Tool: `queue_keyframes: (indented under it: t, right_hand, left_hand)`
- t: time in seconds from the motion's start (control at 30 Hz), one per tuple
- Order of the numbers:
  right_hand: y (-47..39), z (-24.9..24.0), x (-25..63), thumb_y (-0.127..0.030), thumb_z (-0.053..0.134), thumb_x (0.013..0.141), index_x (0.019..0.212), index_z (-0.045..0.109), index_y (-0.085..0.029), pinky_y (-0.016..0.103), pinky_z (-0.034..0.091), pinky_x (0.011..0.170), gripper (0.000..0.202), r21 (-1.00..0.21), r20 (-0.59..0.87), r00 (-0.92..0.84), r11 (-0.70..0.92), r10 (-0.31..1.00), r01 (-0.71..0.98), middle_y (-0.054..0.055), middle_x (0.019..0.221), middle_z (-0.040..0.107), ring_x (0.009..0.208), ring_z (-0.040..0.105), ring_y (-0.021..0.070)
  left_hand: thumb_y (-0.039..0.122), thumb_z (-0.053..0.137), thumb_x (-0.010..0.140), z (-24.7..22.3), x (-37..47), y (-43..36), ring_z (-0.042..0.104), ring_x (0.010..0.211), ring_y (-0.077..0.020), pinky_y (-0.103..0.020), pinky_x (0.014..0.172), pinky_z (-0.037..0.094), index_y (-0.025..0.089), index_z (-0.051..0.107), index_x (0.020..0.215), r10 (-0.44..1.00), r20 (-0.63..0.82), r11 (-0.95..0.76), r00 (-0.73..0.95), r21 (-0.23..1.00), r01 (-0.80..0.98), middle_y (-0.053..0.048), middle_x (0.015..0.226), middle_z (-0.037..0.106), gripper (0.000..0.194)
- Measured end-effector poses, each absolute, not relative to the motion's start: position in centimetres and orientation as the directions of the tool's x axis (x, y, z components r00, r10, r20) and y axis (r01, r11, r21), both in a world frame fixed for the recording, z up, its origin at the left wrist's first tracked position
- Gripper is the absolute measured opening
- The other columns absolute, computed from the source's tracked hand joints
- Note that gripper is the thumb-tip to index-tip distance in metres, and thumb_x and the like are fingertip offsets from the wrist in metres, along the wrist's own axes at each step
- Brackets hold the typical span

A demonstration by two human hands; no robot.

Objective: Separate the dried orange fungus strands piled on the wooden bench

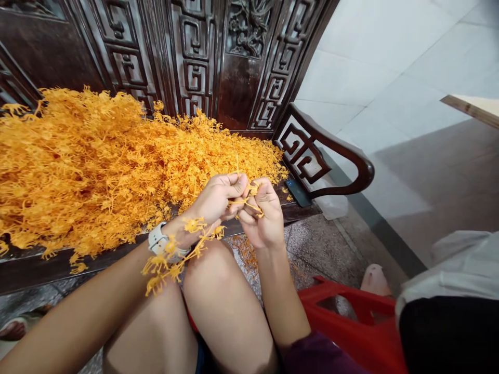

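A dark carved bench stands by a pale wall, an orange pile heaped along its seat. At the bench's front edge, my left hand and right hand have bent fingers, pinching an orange sprig between them. A phone lies on the bench's right end.

Two hands are at work, one left and one right, with one white watch strap between them. One orange sprig hangs at the left wrist (how many the fingers pinch cannot be told). One heap of sprigs, too tangled to count, covers one carved wooden bench; one phone lies near the seat's front right corner, beside one armrest.
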State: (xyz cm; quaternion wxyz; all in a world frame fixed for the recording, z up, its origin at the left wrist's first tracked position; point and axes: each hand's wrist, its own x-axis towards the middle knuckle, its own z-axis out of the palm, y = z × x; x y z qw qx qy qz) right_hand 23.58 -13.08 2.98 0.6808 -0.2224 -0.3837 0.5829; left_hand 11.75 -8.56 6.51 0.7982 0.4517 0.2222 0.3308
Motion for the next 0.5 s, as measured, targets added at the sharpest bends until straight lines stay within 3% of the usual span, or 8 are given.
queue_keyframes:
  t: [0.2,0.4,0.5]
  right_hand:
    - [-13.2,2.6,24.0,-0.046,0.073,0.095,0.098,0.033,-0.019,0.012,0.012,0.038,0.049,-0.674,0.24,-0.01,0.159,0.971,-0.721,-0.009,0.059,0.027,0.045,0.005,0.0015]
    - [-13.1,2.2,24.5,-0.055,0.071,0.094,0.097,0.029,-0.019,0.014,0.007,0.034,0.055,-0.705,0.263,-0.023,0.175,0.965,-0.687,-0.009,0.059,0.02,0.043,0.003,0.0016]
    - [-12.9,2.0,25.0,-0.045,0.066,0.099,0.094,0.027,-0.019,0.012,0.006,0.032,0.047,-0.657,0.332,-0.017,0.218,0.943,-0.722,-0.008,0.06,0.013,0.045,-0.001,0.0027]
  left_hand:
    - [0.036,0.066,0.092,6.1,12.0,-8.9,0.021,0.035,-0.0021,-0.014,0.036,0.016,0.014,0.046,0.069,0.704,0.019,0.386,0.71,0.829,-0.404,0.003,0.044,0.036,0.037]
    - [0.043,0.075,0.087,6.0,12.4,-9.7,0.022,0.034,-0.0014,-0.014,0.036,0.017,0.014,0.044,0.067,0.651,0.069,0.43,0.756,0.788,-0.442,0.004,0.043,0.035,0.046]
    - [0.039,0.069,0.09,6.4,12.4,-9.8,0.016,0.035,-0.0016,-0.015,0.037,0.016,0.015,0.043,0.069,0.658,0.069,0.456,0.75,0.756,-0.47,0.006,0.043,0.026,0.041]
